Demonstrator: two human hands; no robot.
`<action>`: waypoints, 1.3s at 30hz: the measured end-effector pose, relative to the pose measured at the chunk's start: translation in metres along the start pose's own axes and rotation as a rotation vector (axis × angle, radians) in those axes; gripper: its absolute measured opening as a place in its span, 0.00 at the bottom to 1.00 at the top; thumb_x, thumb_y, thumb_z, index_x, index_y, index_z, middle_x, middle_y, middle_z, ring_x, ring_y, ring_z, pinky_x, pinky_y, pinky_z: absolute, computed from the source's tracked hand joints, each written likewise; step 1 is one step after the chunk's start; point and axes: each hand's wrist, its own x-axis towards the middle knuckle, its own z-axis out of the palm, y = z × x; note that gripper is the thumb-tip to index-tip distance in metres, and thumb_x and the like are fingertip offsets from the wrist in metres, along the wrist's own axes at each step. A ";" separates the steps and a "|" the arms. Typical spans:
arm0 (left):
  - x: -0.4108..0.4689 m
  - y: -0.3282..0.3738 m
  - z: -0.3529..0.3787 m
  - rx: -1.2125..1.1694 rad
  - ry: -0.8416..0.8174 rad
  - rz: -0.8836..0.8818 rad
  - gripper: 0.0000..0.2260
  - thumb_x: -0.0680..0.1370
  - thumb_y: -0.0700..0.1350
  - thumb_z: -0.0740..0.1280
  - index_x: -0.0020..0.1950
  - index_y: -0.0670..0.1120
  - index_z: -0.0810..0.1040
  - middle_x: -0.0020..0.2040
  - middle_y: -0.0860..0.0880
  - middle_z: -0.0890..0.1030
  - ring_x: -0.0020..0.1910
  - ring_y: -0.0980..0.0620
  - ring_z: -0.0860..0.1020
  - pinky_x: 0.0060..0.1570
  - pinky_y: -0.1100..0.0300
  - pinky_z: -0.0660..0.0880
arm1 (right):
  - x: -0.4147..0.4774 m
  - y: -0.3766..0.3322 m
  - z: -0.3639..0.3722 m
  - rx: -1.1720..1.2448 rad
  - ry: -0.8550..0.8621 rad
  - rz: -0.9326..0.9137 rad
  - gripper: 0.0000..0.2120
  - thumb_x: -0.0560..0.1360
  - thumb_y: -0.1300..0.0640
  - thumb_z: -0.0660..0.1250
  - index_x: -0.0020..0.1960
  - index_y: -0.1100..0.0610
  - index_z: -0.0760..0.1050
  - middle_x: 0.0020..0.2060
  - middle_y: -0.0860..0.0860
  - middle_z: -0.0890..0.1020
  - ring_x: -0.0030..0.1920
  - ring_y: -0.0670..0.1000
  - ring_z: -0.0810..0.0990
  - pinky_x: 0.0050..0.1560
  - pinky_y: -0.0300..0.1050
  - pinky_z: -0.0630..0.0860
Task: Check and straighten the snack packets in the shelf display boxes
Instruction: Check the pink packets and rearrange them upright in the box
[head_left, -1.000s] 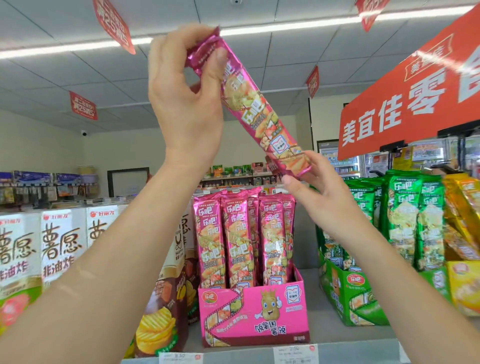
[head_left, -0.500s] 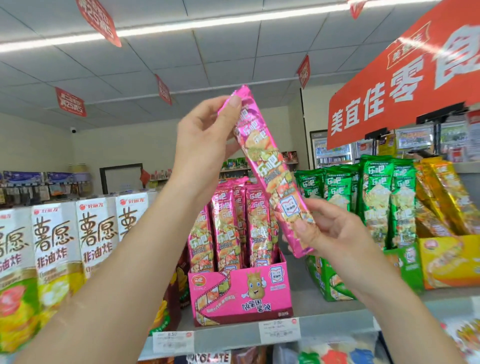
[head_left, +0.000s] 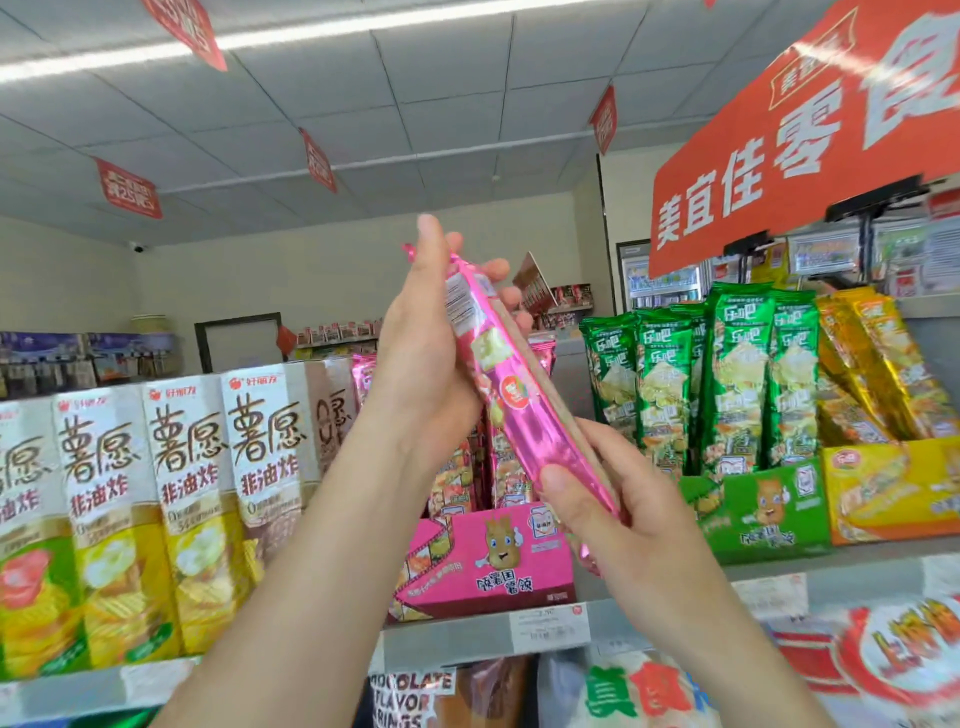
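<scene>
Grip: left hand (head_left: 421, 358), right hand (head_left: 623, 530) clamped on pink packet (head_left: 511, 395) | I see it now flipped, back label out | check underway

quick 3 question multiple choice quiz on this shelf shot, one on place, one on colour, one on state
1. Where does the green display box stand, relative to the pink display box?
A. to its right
B. to its left
C. on top of it

2. What colour is the packet being held up?
A. green
B. gold
C. pink

3. How is that packet held?
A. by one hand alone
B. by both hands, one at each end
C. by nobody, it stands in a box

Answers:
1 A: the green box sits right of the pink one on the same shelf.
2 C: its foil is shiny pink.
3 B: the left hand holds its upper end and the right hand its lower end.
</scene>
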 end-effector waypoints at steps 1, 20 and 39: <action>-0.003 -0.003 0.001 -0.011 0.030 0.021 0.17 0.77 0.58 0.65 0.56 0.45 0.74 0.39 0.46 0.80 0.34 0.52 0.78 0.37 0.56 0.78 | -0.002 0.001 0.004 -0.068 0.025 -0.044 0.15 0.75 0.42 0.65 0.61 0.38 0.74 0.38 0.41 0.81 0.32 0.41 0.76 0.32 0.33 0.71; -0.025 -0.030 0.005 0.319 -0.064 0.046 0.15 0.71 0.46 0.75 0.53 0.42 0.76 0.38 0.49 0.81 0.35 0.53 0.80 0.39 0.58 0.79 | 0.001 -0.012 0.003 0.282 0.004 0.081 0.09 0.74 0.47 0.66 0.53 0.43 0.79 0.32 0.58 0.77 0.25 0.52 0.74 0.25 0.42 0.72; -0.014 0.001 -0.013 0.134 0.152 -0.014 0.17 0.79 0.57 0.65 0.50 0.43 0.77 0.33 0.48 0.80 0.31 0.51 0.79 0.35 0.57 0.78 | -0.030 0.012 0.030 -0.462 0.329 -0.199 0.23 0.73 0.42 0.66 0.65 0.47 0.69 0.49 0.41 0.72 0.47 0.43 0.76 0.47 0.35 0.72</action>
